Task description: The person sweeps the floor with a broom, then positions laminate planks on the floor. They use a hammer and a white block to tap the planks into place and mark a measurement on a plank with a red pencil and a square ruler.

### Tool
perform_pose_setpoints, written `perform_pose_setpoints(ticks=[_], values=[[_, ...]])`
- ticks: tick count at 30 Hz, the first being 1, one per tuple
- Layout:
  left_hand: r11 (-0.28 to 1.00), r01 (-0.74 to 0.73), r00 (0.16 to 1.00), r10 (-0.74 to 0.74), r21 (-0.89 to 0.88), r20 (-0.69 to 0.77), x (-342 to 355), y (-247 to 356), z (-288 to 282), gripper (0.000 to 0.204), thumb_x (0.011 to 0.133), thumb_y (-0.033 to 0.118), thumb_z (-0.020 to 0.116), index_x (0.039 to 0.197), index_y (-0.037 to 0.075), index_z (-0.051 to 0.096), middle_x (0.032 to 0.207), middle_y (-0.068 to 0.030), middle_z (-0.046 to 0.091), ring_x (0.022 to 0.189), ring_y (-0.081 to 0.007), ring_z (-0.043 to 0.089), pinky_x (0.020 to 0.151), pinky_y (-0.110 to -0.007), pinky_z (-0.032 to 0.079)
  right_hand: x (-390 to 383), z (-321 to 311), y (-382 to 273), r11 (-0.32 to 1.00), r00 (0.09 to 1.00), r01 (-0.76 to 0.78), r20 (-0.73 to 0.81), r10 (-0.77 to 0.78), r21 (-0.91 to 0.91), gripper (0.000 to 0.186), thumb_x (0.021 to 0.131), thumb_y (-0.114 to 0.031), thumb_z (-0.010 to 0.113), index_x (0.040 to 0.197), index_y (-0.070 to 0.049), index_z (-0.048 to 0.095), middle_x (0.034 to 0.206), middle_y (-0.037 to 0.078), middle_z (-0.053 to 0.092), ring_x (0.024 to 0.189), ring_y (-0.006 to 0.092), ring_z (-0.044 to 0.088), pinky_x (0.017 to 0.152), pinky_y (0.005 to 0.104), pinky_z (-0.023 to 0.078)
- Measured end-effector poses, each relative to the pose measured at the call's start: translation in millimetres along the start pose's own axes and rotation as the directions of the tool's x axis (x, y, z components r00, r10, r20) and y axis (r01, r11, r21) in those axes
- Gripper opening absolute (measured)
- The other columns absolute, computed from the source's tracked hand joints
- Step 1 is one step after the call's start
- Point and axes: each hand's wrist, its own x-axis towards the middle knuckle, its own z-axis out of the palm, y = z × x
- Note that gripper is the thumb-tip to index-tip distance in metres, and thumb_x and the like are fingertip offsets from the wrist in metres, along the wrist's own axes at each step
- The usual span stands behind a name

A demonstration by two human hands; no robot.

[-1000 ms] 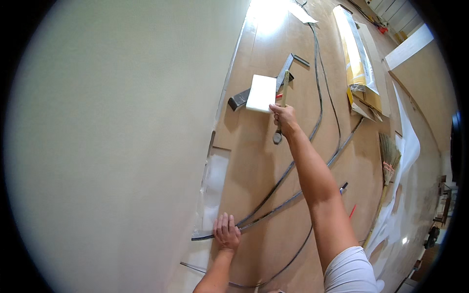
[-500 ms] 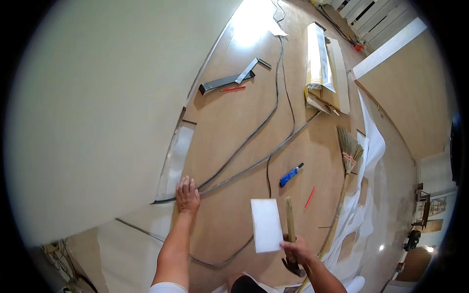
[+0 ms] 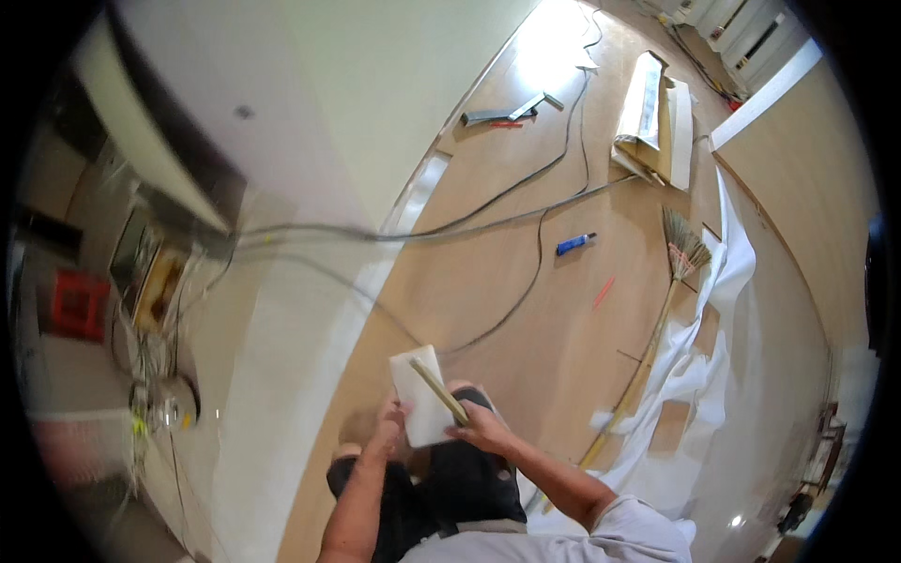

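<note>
My left hand [image 3: 392,422] grips the left edge of a white rectangular block [image 3: 418,422] above my bent legs. My right hand [image 3: 474,428] is closed on a wooden hammer handle [image 3: 435,387] and the block's right side; the handle lies diagonally across the block, its head hidden. Beyond my hands, on the wooden floor, lie a blue tool [image 3: 572,244] and a red pencil [image 3: 603,293].
Black cables [image 3: 537,281] cross the floor. A straw broom [image 3: 685,244] and crumpled white sheeting [image 3: 727,267] line the right. Opened long cardboard packaging [image 3: 680,131] and metal tools [image 3: 483,117] lie farther forward. A blurred red object [image 3: 80,302] and tangled wires are at left.
I have drawn the block and hammer back toward my body. My left hand left the floor and took hold of the block. The view swung, bringing more of the left side into sight.
</note>
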Motion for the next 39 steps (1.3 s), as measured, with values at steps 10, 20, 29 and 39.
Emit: perform_pose_setpoints(ticks=[10, 20, 29, 39], values=[[0.958, -0.286, 0.597, 0.174, -0.006, -0.783, -343, -42, -245, 0.051, 0.102, 0.007, 0.049, 0.152, 0.005, 0.041, 0.144, -0.0072, 0.052, 0.129, -0.0148, 0.05, 0.109, -0.029, 0.039, -76, 2, -32, 0.941, 0.883, 0.298, -0.326, -0.336, -0.162, 0.021, 0.097, -0.02, 0.063, 0.102, 0.0, 0.065, 0.076, 0.015, 0.065, 0.072, 0.019, 0.062, 0.066, 0.0355, 0.05], [0.897, -0.406, 0.34, -0.027, -0.172, -0.94, -586, -323, -375, 0.044, 0.101, 0.012, 0.052, 0.145, 0.008, 0.047, 0.129, -0.0053, 0.06, 0.116, -0.0176, 0.058, 0.101, -0.033, 0.046, -56, -75, 41, 0.96, 0.973, 0.185, -0.174, -0.15, 0.212, 0.042, 0.1, -0.017, 0.061, 0.14, -0.005, 0.051, 0.107, 0.007, 0.064, 0.099, 0.0151, 0.064, 0.086, 0.0314, 0.055], [0.999, -0.034, -0.03, 0.021, 0.022, -0.999, -629, -406, -462, 0.037, 0.099, 0.012, 0.058, 0.136, 0.012, 0.058, 0.117, -0.0054, 0.066, 0.103, -0.0159, 0.059, 0.089, -0.032, 0.049, 5, -23, 25, 0.793, 0.935, -0.237, 0.352, 0.03, 0.561, 0.046, 0.1, -0.011, 0.059, 0.14, 0.007, 0.043, 0.111, 0.013, 0.061, 0.09, 0.0123, 0.059, 0.07, 0.0201, 0.054], [0.999, 0.02, -0.262, -0.029, -0.036, -0.965, -713, -566, -495, 0.031, 0.101, 0.017, 0.058, 0.131, 0.014, 0.061, 0.098, -0.0096, 0.069, 0.084, -0.0145, 0.059, 0.077, -0.033, 0.05, -25, 206, -160, 0.928, 0.929, 0.369, 0.0, -0.369, -0.044, 0.036, 0.101, -0.025, 0.062, 0.131, -0.006, 0.059, 0.077, -0.008, 0.049, 0.059, -0.0011, 0.038, 0.048, 0.0159, 0.029]])
